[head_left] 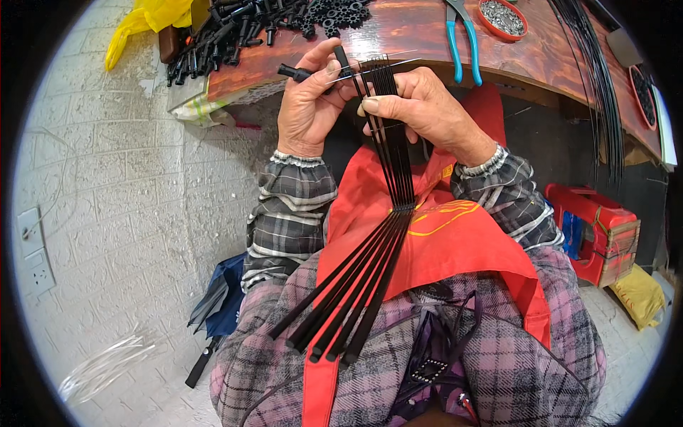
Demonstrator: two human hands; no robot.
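Head view: both hands pinch ribs near table edge.

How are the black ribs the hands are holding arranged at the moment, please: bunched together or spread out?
Both: the black ribs run bunched between the left hand and right hand down to mid-length, then fan apart over the red apron.

Teal pliers, red bowl, folded umbrella.

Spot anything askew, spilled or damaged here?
Nothing looks damaged. The black ribs held by the left hand and right hand fan apart at their lower ends. A folded umbrella lies on the floor, and black parts sit in a loose heap on the table.
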